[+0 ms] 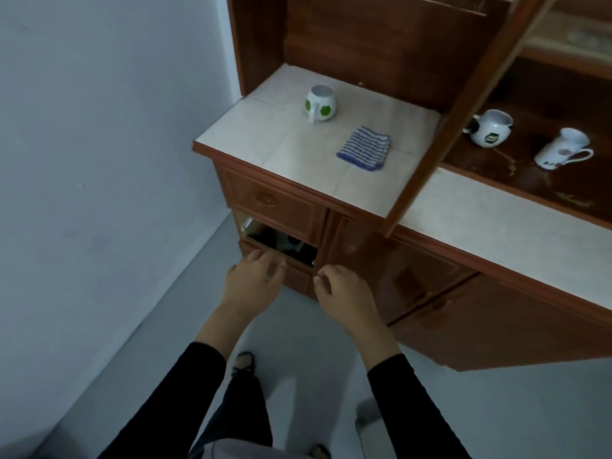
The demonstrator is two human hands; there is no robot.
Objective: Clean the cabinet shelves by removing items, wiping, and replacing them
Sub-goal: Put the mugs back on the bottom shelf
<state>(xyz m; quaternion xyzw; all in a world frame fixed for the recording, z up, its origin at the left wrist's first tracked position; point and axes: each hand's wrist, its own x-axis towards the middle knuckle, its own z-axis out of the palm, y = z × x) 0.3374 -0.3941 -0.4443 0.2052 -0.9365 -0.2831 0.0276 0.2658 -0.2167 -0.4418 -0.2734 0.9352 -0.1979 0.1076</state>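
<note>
Currently we find left hand point(255, 281) and right hand point(342, 288) well below the striped cloth point(364, 148), at the part-open drawer point(284, 248); each grip loose, holding nothing. Cloth lies folded on the bench point(261, 130); round mug point(491, 129) and tall mug point(563, 149) right of it on the shelf point(523, 183). We rec.: clear mugs 1st, then wipe w/ cloth flat.

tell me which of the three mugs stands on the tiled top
The round mug with green patches, behind the striped cloth. The other round mug and the tall mug stand on the dark wooden shelf.
</note>
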